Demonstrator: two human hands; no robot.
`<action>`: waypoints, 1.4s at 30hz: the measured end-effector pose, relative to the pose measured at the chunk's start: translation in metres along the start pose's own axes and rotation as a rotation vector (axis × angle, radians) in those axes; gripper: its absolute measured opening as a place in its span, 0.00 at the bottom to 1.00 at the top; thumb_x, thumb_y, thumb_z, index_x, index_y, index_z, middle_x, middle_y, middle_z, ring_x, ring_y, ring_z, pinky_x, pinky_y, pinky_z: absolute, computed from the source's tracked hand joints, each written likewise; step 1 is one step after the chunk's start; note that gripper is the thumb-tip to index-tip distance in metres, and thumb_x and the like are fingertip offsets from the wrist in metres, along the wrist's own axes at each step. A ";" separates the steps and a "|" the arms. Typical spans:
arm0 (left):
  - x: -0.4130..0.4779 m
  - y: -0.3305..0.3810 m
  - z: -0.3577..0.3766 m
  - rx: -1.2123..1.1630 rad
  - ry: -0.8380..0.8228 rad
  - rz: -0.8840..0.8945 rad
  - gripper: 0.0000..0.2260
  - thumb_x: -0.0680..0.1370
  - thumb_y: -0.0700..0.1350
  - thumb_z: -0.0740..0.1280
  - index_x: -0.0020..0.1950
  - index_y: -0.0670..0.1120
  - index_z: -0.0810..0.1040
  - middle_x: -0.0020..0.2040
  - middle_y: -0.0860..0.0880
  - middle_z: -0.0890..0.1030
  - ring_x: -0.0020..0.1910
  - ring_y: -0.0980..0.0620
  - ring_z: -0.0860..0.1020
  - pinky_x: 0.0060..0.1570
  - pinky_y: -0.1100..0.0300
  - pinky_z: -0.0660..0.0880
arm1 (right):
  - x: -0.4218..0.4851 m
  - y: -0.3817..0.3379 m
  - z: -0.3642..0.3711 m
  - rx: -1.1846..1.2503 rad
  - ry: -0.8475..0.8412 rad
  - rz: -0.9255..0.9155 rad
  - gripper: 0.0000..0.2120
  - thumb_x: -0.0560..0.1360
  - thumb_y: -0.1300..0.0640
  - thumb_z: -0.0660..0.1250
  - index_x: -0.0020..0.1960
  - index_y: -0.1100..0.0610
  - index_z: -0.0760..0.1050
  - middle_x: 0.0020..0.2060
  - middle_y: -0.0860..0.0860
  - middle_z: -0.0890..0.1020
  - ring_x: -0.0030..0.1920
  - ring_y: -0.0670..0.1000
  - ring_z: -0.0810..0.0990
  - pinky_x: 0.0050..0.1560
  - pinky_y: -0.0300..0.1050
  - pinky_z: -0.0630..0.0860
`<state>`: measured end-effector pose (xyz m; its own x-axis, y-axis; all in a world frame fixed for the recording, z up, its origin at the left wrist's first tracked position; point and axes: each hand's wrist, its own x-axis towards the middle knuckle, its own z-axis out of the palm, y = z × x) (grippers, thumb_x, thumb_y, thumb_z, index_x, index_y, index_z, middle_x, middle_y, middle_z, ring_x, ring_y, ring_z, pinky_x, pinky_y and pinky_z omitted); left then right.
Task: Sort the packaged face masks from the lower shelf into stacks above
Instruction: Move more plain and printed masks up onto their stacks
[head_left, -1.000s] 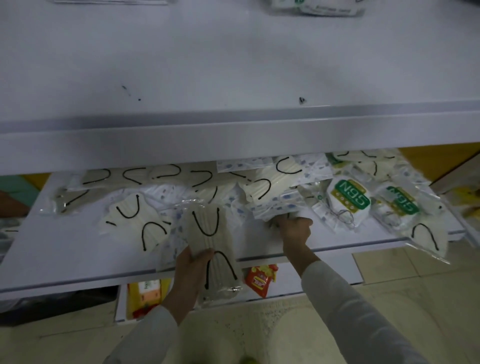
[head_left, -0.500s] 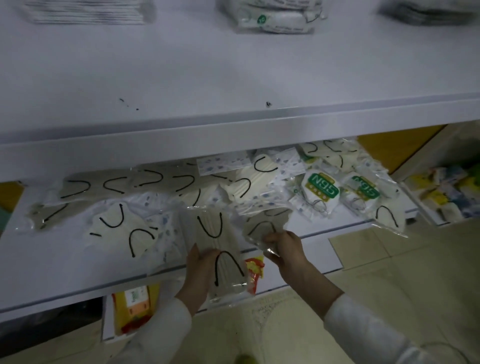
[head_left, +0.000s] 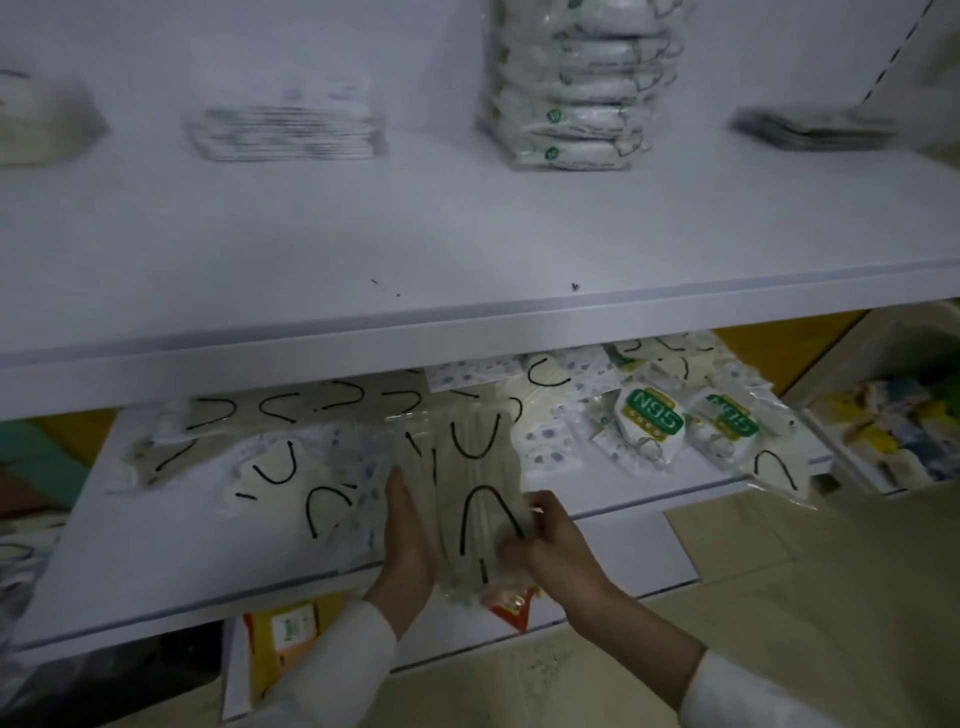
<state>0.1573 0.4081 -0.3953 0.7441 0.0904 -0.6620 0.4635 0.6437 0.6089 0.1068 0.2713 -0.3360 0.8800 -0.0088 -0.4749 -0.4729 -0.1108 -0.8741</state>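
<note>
Left hand (head_left: 408, 540): fingers straight and together, laid flat along the left edge of the bundle of masks (head_left: 478, 499); thumb hidden. Right hand (head_left: 550, 545): fingers curled, pinching the bundle's right edge low down. Hands apart, 1 on each side, the bundle clamped between them.

Bundle: several cream masks in clear wrap, black ear loops showing. Lower end out past the front edge of the lower shelf (head_left: 156, 566), upper end over the shelf, about midway along it.

On the lower shelf:
- loose cream masks (head_left: 280, 467) with black loops toward the left end
- blue-dotted packs (head_left: 550, 441) just right of the bundle
- 2 N95 packs (head_left: 652, 421) side by side near the right end
- 1 black-looped pack (head_left: 774, 467) overhanging the front right corner

On the upper shelf (head_left: 467, 234), toward its back edge, 4 stacks well apart:
- a cream stack (head_left: 41, 124) at the left end
- a low blurred stack (head_left: 285, 132)
- a tall stack of white packs (head_left: 571, 88) with green dots
- a flat dark stack (head_left: 815, 130) toward the right end

Under the lower shelf: an orange packet (head_left: 285, 634) and a red packet (head_left: 511, 603), the red one partly hidden by the bundle's lower end.
</note>
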 end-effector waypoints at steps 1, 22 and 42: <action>-0.005 0.006 0.001 0.018 -0.024 0.000 0.19 0.80 0.55 0.58 0.61 0.44 0.76 0.50 0.44 0.79 0.46 0.45 0.77 0.49 0.56 0.76 | 0.003 -0.004 0.003 -0.116 -0.015 -0.048 0.17 0.68 0.67 0.67 0.55 0.59 0.69 0.44 0.50 0.78 0.44 0.48 0.78 0.38 0.36 0.76; -0.081 0.118 -0.031 -0.085 -0.231 0.356 0.30 0.69 0.37 0.71 0.70 0.39 0.68 0.51 0.44 0.83 0.49 0.47 0.81 0.43 0.59 0.79 | -0.022 -0.093 0.004 0.232 0.033 -0.268 0.11 0.62 0.69 0.72 0.44 0.62 0.82 0.39 0.56 0.85 0.41 0.56 0.83 0.40 0.45 0.80; -0.164 0.267 0.024 0.585 -0.067 0.973 0.14 0.70 0.27 0.63 0.51 0.40 0.74 0.42 0.46 0.79 0.42 0.47 0.78 0.33 0.68 0.75 | -0.019 -0.259 0.014 -0.008 -0.043 -0.632 0.26 0.66 0.65 0.76 0.59 0.58 0.70 0.51 0.50 0.79 0.44 0.44 0.78 0.39 0.33 0.76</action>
<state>0.1705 0.5474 -0.1136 0.9269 0.3057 0.2178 -0.1852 -0.1323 0.9738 0.2118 0.3144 -0.1014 0.9865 0.1003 0.1292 0.1382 -0.0892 -0.9864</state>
